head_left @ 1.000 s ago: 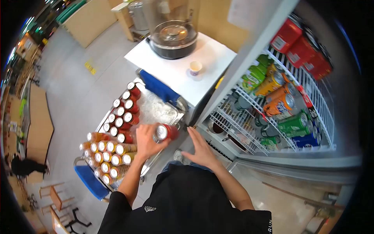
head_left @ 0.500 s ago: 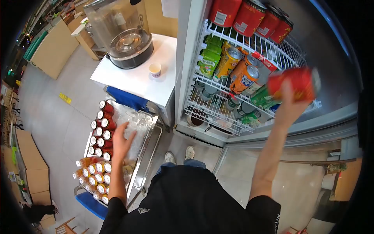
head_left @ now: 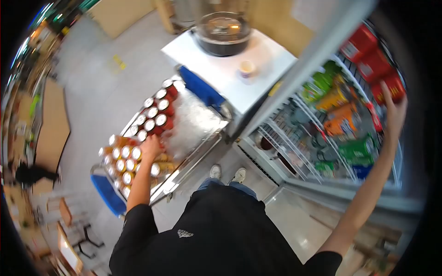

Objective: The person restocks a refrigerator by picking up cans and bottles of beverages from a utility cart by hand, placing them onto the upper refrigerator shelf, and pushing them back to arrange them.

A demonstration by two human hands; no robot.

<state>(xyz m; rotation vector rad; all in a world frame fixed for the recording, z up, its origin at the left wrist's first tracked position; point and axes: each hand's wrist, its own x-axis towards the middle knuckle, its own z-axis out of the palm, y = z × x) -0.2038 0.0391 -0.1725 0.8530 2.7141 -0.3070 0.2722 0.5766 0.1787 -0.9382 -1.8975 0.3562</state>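
My right hand point(head_left: 395, 112) is raised inside the fridge, its fingers around a red drink can point(head_left: 390, 88) at the top shelf, beside other red cans point(head_left: 372, 66). On the left, my left hand point(head_left: 152, 146) reaches down into the metal tray point(head_left: 216, 130), its fingers closed at the end of a red can point(head_left: 143, 135) in the nearest row. Motion blurs the fingertips. More red cans point(head_left: 161, 120) lie in rows with their silver ends up. Bottles and cans with yellow-orange contents point(head_left: 125, 158) are packed next to my left wrist.
Ice point(head_left: 195, 117) fills part of the tray, which rests on a cart with blue ends point(head_left: 108, 194). A white table point(head_left: 271, 57) holds a drink dispenser point(head_left: 224, 34) and a paper cup point(head_left: 247, 69). Green point(head_left: 357, 148) and orange cans point(head_left: 342, 120) stand on lower fridge shelves point(head_left: 317, 117).
My right hand has carried the red can up to the top shelf. My left hand, open over the ice before, has come down onto a red can. The view has turned.
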